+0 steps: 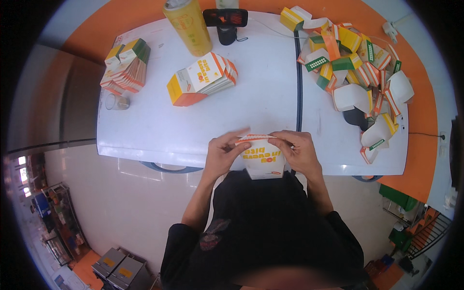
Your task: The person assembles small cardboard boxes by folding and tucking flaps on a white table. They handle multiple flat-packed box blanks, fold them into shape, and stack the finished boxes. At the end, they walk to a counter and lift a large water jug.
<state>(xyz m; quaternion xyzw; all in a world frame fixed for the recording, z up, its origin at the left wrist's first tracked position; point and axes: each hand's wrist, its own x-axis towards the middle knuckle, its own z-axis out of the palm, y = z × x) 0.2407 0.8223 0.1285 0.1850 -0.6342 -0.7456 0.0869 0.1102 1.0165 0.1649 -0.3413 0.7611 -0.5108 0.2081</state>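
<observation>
At the table's front edge, just before my chest, I hold a white paper food carton [265,168] with yellow and red print and an orange-edged rim. My left hand [223,152] pinches one corner of that rim between thumb and fingers. The opposite corner is gripped by my right hand [298,151], its thumb on the near face. Beyond my hands lies a nested stack of similar cartons [205,79], white with orange and yellow ends. A second stack of cartons [129,67], with green and yellow ends, sits at the far left.
Loose cartons [353,99] heap up on the right side of the white table [159,133]. Toward the back stand a yellow cylinder [189,29] and a phone [225,18] above a black cylindrical object [227,36]. A clear glass [117,102] is near the left edge. A dark seam [298,72] crosses the tabletop.
</observation>
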